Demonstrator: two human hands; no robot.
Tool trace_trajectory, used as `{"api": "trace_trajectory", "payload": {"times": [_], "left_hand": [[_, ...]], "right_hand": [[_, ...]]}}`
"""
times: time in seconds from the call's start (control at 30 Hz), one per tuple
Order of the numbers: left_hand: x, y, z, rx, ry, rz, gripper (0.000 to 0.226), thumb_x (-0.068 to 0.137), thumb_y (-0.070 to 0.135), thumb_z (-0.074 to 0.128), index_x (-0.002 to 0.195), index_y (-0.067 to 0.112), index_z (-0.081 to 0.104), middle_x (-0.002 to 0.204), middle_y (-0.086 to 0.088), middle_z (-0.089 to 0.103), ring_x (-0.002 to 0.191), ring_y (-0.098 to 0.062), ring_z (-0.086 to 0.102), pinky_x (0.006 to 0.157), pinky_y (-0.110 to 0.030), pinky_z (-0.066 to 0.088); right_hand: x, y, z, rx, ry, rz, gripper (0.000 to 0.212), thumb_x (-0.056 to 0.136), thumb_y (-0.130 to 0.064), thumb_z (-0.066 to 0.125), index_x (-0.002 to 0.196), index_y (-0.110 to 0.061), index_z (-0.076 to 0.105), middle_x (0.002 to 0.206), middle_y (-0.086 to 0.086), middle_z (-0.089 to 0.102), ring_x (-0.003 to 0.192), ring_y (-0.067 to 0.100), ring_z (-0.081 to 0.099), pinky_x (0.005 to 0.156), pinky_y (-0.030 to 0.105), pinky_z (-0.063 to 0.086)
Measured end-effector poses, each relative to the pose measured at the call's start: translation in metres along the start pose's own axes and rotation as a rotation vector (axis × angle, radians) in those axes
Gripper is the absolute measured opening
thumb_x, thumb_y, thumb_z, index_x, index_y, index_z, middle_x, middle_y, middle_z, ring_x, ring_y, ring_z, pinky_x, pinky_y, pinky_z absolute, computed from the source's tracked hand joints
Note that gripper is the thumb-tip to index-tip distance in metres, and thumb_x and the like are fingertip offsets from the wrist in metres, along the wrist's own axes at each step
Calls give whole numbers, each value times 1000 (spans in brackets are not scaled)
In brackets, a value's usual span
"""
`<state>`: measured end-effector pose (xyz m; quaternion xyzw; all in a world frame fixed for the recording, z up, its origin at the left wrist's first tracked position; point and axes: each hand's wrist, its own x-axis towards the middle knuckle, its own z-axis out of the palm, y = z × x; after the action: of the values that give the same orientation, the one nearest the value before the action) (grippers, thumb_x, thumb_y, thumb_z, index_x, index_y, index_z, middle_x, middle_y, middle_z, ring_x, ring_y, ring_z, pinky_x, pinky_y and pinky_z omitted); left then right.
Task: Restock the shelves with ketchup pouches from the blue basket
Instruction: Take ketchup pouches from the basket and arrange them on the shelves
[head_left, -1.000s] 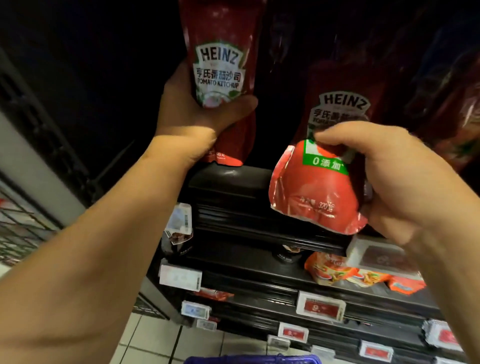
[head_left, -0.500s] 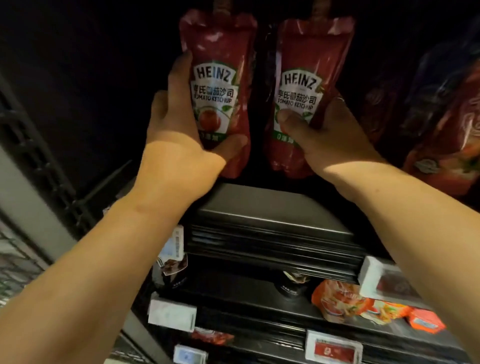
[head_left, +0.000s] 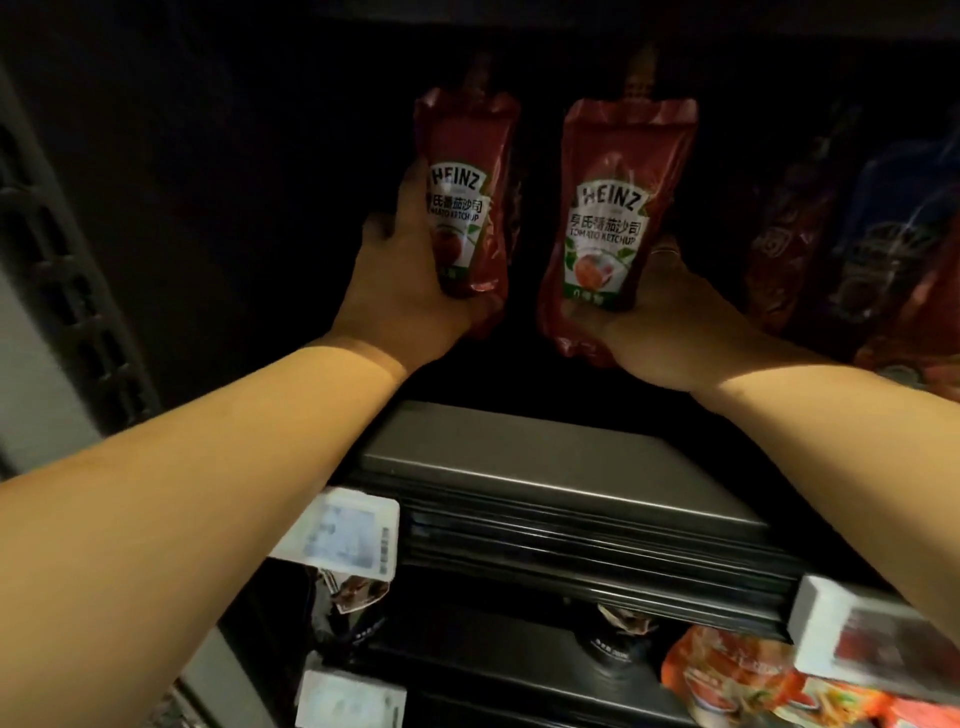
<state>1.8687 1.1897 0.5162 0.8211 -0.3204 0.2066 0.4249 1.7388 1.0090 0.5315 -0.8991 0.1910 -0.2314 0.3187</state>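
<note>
left hand (head_left: 400, 291) grips a glossy dark-red heinz ketchup pouch (head_left: 467, 208); right hand (head_left: 670, 332) cups a second red heinz pouch (head_left: 608, 228) just beside it.

Left pouch (head_left: 467, 208): upright, high in the dark shelf bay, held from its left side by the left hand (head_left: 410, 291).
Right pouch (head_left: 613, 223): upright, just beside the left pouch on its right, apart from it, with the right hand (head_left: 670, 322) under and behind its lower right.
Other pouches (head_left: 852, 234): right of the right hand, deeper in the bay.
Shelf edge (head_left: 571, 525): below both hands.
Price tags: one (head_left: 343, 530) at the shelf edge's left end, one (head_left: 872, 634) at its right.
Packets (head_left: 727, 675): on a lower shelf, below the right tag.
</note>
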Motion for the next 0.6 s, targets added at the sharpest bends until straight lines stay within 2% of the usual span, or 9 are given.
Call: {"api": "trace_trajectory", "payload": {"times": [0.1, 0.2, 0.3, 0.4, 0.53, 0.6], "left_hand": [[2, 0, 7, 103, 9, 37, 125, 72, 50, 84, 161, 28, -2, 151, -16, 40, 129, -33, 51, 92, -26, 34], [13, 0, 10, 165, -55, 68, 127, 75, 52, 82, 160, 24, -8, 151, -17, 42, 132, -34, 52, 101, -32, 40], [30, -1, 11, 75, -128, 4, 124, 77, 46, 82, 160, 29, -9, 150, -10, 48, 130, -28, 55, 96, -24, 36], [44, -3, 16, 113, -152, -25, 124, 78, 45, 81, 160, 24, -9, 152, -12, 43, 134, -31, 50, 98, -25, 35], [58, -8, 24, 181, -154, -31, 123, 78, 48, 80, 161, 20, -6, 151, -19, 43, 133, -38, 50, 106, -37, 42], [64, -13, 29, 166, -139, -35, 120, 79, 46, 80, 161, 21, -4, 149, -19, 45, 132, -38, 51, 105, -38, 43]], "right_hand": [[15, -1, 10, -16, 23, 6, 78, 85, -50, 75, 145, -16, 39, 138, 1, 59, 124, 24, 59, 91, 27, 47], [29, -3, 17, -2, 30, 17, 76, 83, -49, 77, 143, -16, 43, 137, 2, 59, 124, 25, 60, 90, 27, 48], [39, -4, 20, -22, 87, 64, 81, 81, -50, 79, 143, -13, 42, 141, 5, 57, 126, 26, 57, 85, 25, 43], [50, -4, 23, -44, 121, 75, 81, 81, -51, 79, 143, -13, 44, 143, 7, 56, 128, 27, 56, 91, 26, 45], [66, -7, 29, -141, 116, 46, 78, 85, -55, 73, 146, -16, 47, 145, 6, 55, 130, 26, 54, 99, 27, 44], [75, -7, 30, -158, 97, 45, 78, 85, -57, 71, 148, -17, 46, 147, 5, 53, 132, 26, 53, 101, 27, 43]]}}
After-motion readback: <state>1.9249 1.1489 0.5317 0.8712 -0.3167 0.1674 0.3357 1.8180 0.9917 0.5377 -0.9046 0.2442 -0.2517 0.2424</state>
